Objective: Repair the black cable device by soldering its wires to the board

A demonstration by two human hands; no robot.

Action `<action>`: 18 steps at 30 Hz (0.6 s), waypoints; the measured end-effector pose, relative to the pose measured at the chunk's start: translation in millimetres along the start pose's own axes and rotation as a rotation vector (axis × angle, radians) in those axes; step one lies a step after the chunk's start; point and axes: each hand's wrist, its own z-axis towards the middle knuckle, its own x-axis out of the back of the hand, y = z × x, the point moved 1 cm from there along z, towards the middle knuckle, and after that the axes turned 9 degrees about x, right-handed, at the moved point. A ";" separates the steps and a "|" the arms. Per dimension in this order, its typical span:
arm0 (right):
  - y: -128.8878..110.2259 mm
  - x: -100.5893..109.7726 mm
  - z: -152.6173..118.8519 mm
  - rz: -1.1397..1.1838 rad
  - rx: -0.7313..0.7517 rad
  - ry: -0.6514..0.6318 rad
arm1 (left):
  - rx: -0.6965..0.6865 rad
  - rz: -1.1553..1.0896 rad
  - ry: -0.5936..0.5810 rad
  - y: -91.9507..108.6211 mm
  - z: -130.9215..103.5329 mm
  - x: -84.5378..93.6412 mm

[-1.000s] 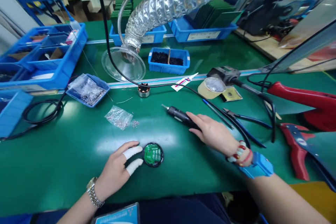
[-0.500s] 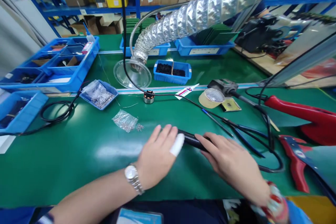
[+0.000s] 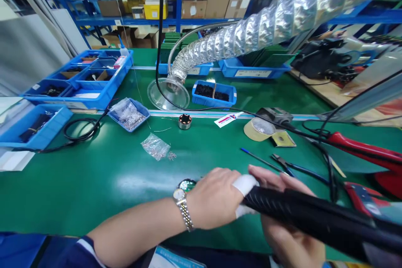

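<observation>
**Driver held across both hands, board half hidden on bench**

The black driver (image 3: 301,213) is held slantwise, low over the front of the bench (image 3: 109,188); its rear end runs out past the lower right edge of the view. Its near-center end is clamped by the left hand (image 3: 218,197), white-capped fingers set around it. The right hand (image 3: 284,236) is placed behind and under the driver, palm partly covered by it; whether the fingers are closed on it cannot be told. Both hands are kept close together.

The round green board (image 3: 187,184), in a black ring, is left flat on the bench just beyond the left wrist; most of it is hidden by the arm.

Beyond the hands: the screw bag (image 3: 156,147) is laid flat, with loose screws (image 3: 171,155) spilled just beside it. The stator (image 3: 185,122) is stood farther back, near the hood (image 3: 168,94). The glue tube (image 3: 226,119) is set to the right of the stator, then the tub (image 3: 259,128). The blue-tipped rod (image 3: 262,160) and pliers (image 3: 280,160) are laid side by side, beyond the right hand. Black parts are kept in the small blue bin (image 3: 207,101).
</observation>
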 end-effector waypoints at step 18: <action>41.1 -13.2 17.6 0.679 -0.183 0.241 | 0.418 0.355 0.016 -146.3 -29.1 5.5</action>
